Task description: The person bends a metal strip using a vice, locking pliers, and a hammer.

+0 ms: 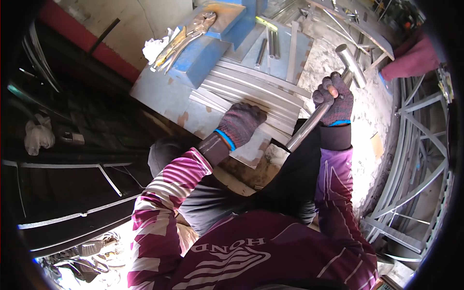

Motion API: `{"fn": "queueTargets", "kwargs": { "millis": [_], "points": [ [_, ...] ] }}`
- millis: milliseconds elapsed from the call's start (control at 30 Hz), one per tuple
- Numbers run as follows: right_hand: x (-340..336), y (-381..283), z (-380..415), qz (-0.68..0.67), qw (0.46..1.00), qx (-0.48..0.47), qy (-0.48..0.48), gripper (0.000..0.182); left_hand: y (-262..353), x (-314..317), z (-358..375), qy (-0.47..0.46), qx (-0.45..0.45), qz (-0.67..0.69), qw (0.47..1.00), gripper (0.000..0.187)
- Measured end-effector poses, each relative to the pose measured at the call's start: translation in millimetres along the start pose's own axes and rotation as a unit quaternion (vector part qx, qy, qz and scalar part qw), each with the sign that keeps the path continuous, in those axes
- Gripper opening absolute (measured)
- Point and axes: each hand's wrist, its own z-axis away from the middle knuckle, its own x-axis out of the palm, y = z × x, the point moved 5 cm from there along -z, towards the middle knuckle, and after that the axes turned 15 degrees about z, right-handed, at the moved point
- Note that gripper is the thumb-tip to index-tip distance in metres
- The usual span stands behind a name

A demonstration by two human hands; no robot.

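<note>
My right hand [335, 100], in a dark knit glove, is closed around the metal handle of a hammer [310, 124]. The hammer is raised at a slant, its cylindrical head above the fist and the handle's end near my knee. My left hand [239, 124], gloved too, is curled over the near side of a row of flat metal strips [256, 92]. Its fingers seem to grip a strip's edge, though the fingertips are partly hidden. The strips lie side by side on a worn metal plate [162, 99], against a blue metal block [191, 60].
Locking pliers [193, 31] and white crumpled material [157, 48] lie on the blue block. Short metal tubes [273, 44] and a yellow-green tool [266, 23] sit farther back. Metal framework [415, 159] stands at right, near another person's sleeve [413, 60]. Dark racks are at left.
</note>
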Motion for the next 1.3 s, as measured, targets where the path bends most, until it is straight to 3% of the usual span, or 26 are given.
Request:
{"fn": "queueTargets", "kwargs": {
  "millis": [67, 133, 200, 300, 467, 600, 667, 733, 767, 800, 833, 867, 933, 1000, 1033, 1067, 1100, 1133, 1167, 1200, 1300],
  "points": [
    [2.9, -0.8, -0.1, -0.014, 1.0, 0.003, -0.022, 0.015, -0.3, -0.9, -0.6, 0.012, 0.001, 0.005, 1.0, 0.026],
    [3.7, -0.6, -0.1, -0.018, 1.0, -0.001, -0.021, 0.014, -4.1, 0.0, -1.5, -0.034, -0.016, 0.0, 0.999, 0.035],
    [2.2, -0.9, 1.2, -0.038, 0.999, 0.005, 0.0, 0.014, -2.5, -2.3, 0.7, -0.026, -0.012, 0.014, 0.999, 0.028],
    [2.7, -2.2, 2.6, -0.031, 0.999, 0.002, 0.006, 0.012, -2.7, -12.1, 7.1, 0.044, 0.028, 0.06, 0.997, 0.02],
    [-0.6, -5.1, 1.5, -0.008, 0.999, 0.024, 0.034, 0.018, -5.2, -18.6, 17.6, 0.034, 0.05, 0.033, 0.998, 0.017],
    [-7.8, -4.6, 0.3, -0.003, 1.0, 0.023, 0.019, 0.017, 2.5, -45.2, 18.3, 0.077, 0.063, 0.016, 0.995, 0.021],
    [-4.2, -3.5, 1.5, 0.004, 1.0, 0.013, 0.019, 0.017, 5.0, -89.1, 20.6, 0.254, 0.096, 0.069, 0.96, 0.027],
    [-1.2, -2.1, 2.6, 0.067, 0.994, 0.011, 0.091, 0.015, 3.6, -142.9, 20.8, 0.426, 0.128, 0.108, 0.889, 0.03],
    [-0.5, 1.0, 0.0, 0.087, 0.993, 0.013, 0.08, 0.013, 7.6, -175.1, 18.4, 0.477, 0.085, 0.123, 0.866, 0.02],
    [-3.3, 6.5, -0.2, 0.081, 0.989, 0.02, 0.119, 0.01, 1.9, -198.4, 21.8, 0.481, -0.018, 0.206, 0.852, 0.011],
    [5.5, 8.2, 0.1, 0.11, 0.987, 0.014, 0.116, 0.009, 12.3, -225.9, 17.7, 0.538, 0.007, 0.169, 0.825, 0.008],
    [15.3, 11.2, 0.5, 0.139, 0.984, 0.006, 0.114, 0.009, 6.8, -241.1, 16.4, 0.529, -0.002, 0.035, 0.848, 0.008],
    [31.3, 19.1, 2.2, 0.206, 0.97, 0.009, 0.132, 0.012, -6.0, -256.5, 6.7, 0.567, -0.052, 0.356, 0.741, 0.01],
    [49.6, 33.5, 4.3, 0.174, 0.98, 0.051, 0.086, 0.017, -27.9, -260.9, -1.6, 0.553, -0.12, 0.2, 0.8, 0.014],
    [61.8, 37.3, 7.8, 0.157, 0.986, 0.056, 0.023, 0.024, -51.6, -251.8, -6.2, 0.56, -0.156, 0.392, 0.713, 0.018],
    [72.1, 40.1, 14.3, 0.188, 0.978, 0.091, 0.018, 0.035, -62.5, -248.0, -10.7, 0.559, -0.156, 0.393, 0.714, 0.018],
    [77.8, 45.6, 18.5, 0.19, 0.977, 0.093, -0.007, 0.04, -70.5, -244.6, -13.3, 0.564, -0.143, 0.317, 0.749, 0.014],
    [80.2, 51.5, 22.4, 0.192, 0.976, 0.096, -0.03, 0.046, -78.0, -238.1, -17.2, 0.563, -0.128, 0.24, 0.78, 0.024],
    [81.7, 59.5, 23.0, 0.168, 0.976, 0.115, -0.076, 0.051, -87.0, -230.9, -21.4, 0.585, -0.1, 0.352, 0.724, 0.025],
    [83.8, 65.9, 23.5, 0.115, 0.979, 0.134, -0.099, 0.048, -91.3, -224.7, -24.3, 0.582, -0.101, 0.355, 0.725, 0.025],
    [90.4, 66.3, 26.3, 0.126, 0.978, 0.134, -0.101, 0.039, -105.4, -207.6, -26.8, 0.57, -0.18, 0.49, 0.634, 0.023]
  ]
}}
